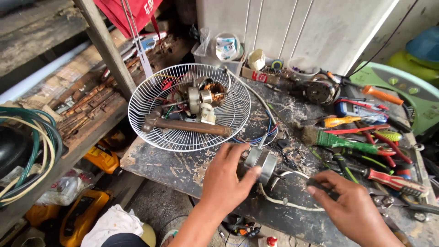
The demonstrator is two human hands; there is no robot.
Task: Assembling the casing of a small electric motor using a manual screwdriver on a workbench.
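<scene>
Workbench [183, 169], dark, scarred and paint-flaked, fills the middle of the frame. Lower centre: your left hand [224, 180] is closed over a small round metal fan motor [258, 160], thumb across its casing; keep that clamp firm so the motor cannot roll, shaft pointing away from you. Lower right: your right hand [354, 208] pinches a thin dark tool [322, 187], tip toward the motor; work it in short, controlled strokes, clear of the white cable [286, 201] looping beneath. Motor: grey, cylindrical, stub shaft up, wires trailing. Centre right: green-handled brush [347, 142], red and orange screwdrivers [388, 179]. Upper centre: white wire fan guard [190, 106] holding a wooden-handled hammer [185, 124] and a copper-wound motor part [206, 96].
</scene>
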